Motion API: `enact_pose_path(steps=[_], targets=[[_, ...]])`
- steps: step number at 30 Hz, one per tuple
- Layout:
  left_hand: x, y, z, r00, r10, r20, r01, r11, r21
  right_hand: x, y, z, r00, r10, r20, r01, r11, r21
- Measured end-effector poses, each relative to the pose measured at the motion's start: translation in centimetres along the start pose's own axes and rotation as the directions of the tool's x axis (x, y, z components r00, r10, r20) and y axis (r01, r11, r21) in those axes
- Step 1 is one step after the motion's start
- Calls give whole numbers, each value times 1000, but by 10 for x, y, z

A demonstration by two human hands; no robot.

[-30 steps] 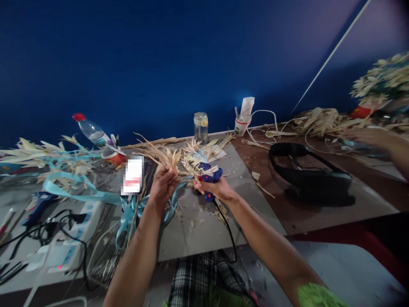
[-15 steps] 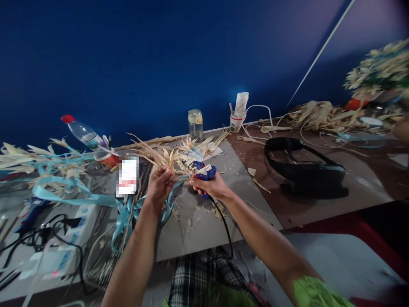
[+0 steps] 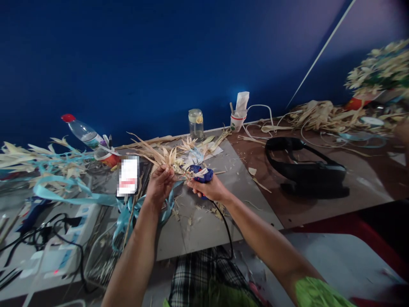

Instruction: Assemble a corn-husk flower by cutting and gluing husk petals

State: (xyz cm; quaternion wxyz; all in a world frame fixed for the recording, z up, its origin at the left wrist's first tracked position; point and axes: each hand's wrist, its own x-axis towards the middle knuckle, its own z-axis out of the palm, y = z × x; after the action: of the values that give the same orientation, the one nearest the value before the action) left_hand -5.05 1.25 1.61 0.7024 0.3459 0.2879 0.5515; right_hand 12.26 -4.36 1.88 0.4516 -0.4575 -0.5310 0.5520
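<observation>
My left hand (image 3: 161,183) is closed round the base of a bundle of dried straw leaves (image 3: 164,156) that fan up and to the left. Close beside it, my right hand (image 3: 209,188) grips a blue glue gun (image 3: 201,175) whose nozzle points left at the bundle's base. A black cord (image 3: 225,230) runs from the gun down toward my lap. Both hands hover over a grey board (image 3: 204,226) littered with straw scraps.
Light blue ribbon (image 3: 79,196) loops at left near a power strip (image 3: 64,251) and black cables. A plastic bottle (image 3: 84,133), glass jar (image 3: 195,123) and paper cup (image 3: 238,120) stand at the back. A black headset (image 3: 306,168) lies at right; straw heaps (image 3: 322,115) sit beyond it.
The view shifted slightly. My hands stay together; the glue gun's nozzle has moved a little closer to the bundle's base.
</observation>
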Motion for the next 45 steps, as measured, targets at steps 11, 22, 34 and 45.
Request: enact_pose_path(steps=[11, 22, 34, 45], targets=[[1, 1, 0, 1000, -4, -6, 4, 1000, -1, 0, 0, 3, 1000, 18, -8, -18, 1000, -4], [-1, 3, 3, 1000, 1, -26, 0, 1000, 18, 0, 0, 5, 1000, 17, -13, -17, 1000, 9], [-1, 3, 4, 1000, 4, 20, -4, 1000, -6, 1, 6, 6, 1000, -15, -17, 15, 1000, 1], [0, 1, 3, 1000, 8, 9, -8, 1000, -2, 1, 7, 5, 1000, -12, -27, 12, 1000, -10]])
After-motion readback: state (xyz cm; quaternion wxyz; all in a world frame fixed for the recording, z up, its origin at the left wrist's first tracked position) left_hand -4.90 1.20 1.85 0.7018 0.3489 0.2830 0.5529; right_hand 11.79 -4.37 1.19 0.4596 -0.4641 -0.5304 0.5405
